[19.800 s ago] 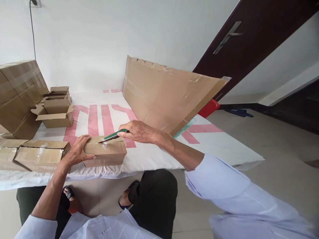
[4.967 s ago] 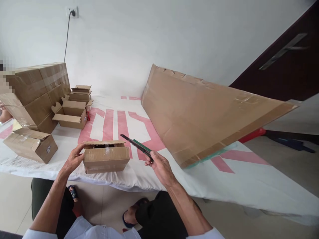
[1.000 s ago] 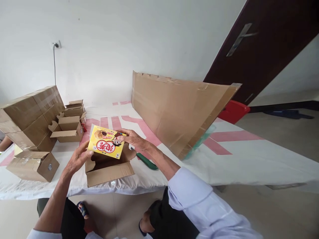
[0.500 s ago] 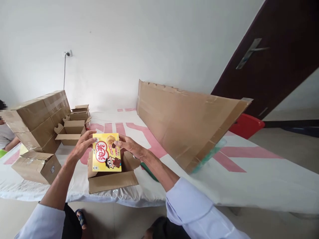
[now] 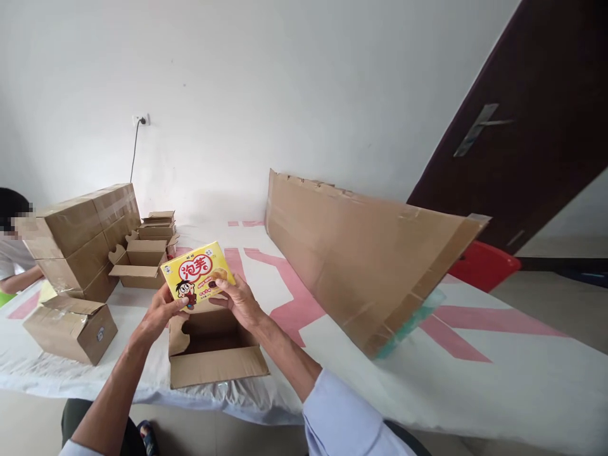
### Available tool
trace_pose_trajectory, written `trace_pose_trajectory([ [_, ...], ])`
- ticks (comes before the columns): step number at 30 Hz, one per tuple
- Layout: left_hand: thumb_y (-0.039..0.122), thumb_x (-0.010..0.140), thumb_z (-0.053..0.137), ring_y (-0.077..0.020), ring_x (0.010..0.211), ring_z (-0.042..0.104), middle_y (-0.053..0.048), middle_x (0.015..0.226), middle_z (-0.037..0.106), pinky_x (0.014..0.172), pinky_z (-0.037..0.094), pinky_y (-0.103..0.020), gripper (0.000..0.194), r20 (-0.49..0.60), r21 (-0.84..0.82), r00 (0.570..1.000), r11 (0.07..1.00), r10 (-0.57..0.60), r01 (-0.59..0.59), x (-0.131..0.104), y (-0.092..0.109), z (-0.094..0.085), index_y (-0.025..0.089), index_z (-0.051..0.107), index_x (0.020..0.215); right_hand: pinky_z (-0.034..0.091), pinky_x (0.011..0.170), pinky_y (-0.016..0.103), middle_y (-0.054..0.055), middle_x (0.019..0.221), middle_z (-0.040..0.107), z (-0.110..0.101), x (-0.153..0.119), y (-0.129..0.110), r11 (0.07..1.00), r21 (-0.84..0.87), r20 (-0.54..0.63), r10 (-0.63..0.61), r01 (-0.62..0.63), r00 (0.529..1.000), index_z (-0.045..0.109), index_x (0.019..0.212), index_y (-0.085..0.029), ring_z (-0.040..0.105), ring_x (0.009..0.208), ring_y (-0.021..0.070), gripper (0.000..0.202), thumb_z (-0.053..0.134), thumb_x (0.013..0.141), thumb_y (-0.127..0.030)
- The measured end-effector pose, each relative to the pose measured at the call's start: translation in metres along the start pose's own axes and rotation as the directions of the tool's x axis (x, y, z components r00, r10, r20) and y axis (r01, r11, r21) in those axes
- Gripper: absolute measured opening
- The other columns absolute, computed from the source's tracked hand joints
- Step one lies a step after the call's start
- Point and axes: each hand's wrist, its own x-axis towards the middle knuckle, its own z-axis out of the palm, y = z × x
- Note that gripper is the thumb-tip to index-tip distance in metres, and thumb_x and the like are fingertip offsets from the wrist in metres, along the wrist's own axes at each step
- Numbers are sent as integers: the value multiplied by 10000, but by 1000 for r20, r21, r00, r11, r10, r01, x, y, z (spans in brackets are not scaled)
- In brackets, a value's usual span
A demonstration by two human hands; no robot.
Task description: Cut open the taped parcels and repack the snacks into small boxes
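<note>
Between my two hands is a yellow snack box (image 5: pixel 197 273) with red lettering and a cartoon figure on its face, held slightly tilted. My left hand (image 5: pixel 161 310) grips its lower left corner, thumb on the front. Its lower right side is pinched by my right hand (image 5: pixel 240 297). Just below and behind the hands, an open brown carton (image 5: pixel 218 368) stands at the table's near edge with its front flap folded outward. Its inside looks dark, and my right hand and wrist cover part of it.
Left of me lies a closed carton (image 5: pixel 71 329). Behind it stand stacked taped cartons (image 5: pixel 85 234) and a row of open cartons (image 5: pixel 140 263). A large cardboard sheet (image 5: pixel 361 253) leans across the table (image 5: pixel 475 392). A red chair (image 5: pixel 489 266) is beyond it. Another person (image 5: pixel 16 253) sits at far left.
The yellow box has turned from upright with its lettering sideways to a tilted, readable position, and my hands have shifted to its lower corners. More of the open carton's inside shows.
</note>
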Motion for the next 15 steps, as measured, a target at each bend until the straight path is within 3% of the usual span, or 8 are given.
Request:
trace_pose_trajectory([
  [4,598,689,983,-188,773,697,-107,1043,807,659,590,-278,728,-112,-9,992,999,49,-50,17,-2,-5,174,739,1229,694,742,371,93,1166,802,-13,12,11,985,-173,-52,-17,8,998,657,1193,-240,797,961,258,602,896,741,-557],
  [7,661,690,953,-167,735,664,-91,1001,800,641,573,-261,746,-240,9,968,997,71,-71,28,-16,2,177,748,1220,674,688,351,95,1134,799,-24,20,23,966,-258,-100,-10,-16,995,680,1097,-218,792,879,246,559,904,712,-556],
  [11,693,699,918,-190,767,688,-89,1048,808,647,591,-277,714,-320,45,946,998,44,-32,36,-40,10,203,770,1197,678,710,357,82,1071,807,-33,27,38,968,-246,-149,13,-50,989,670,1042,-228,793,845,239,513,929,711,-524],
  [15,689,692,916,-188,779,691,-89,1078,805,648,591,-273,709,-350,40,936,999,32,-19,46,-50,6,203,775,1188,670,692,336,66,973,806,-33,35,44,965,-250,-179,39,-84,983,664,1016,-222,782,788,218,465,938,738,-474],
])
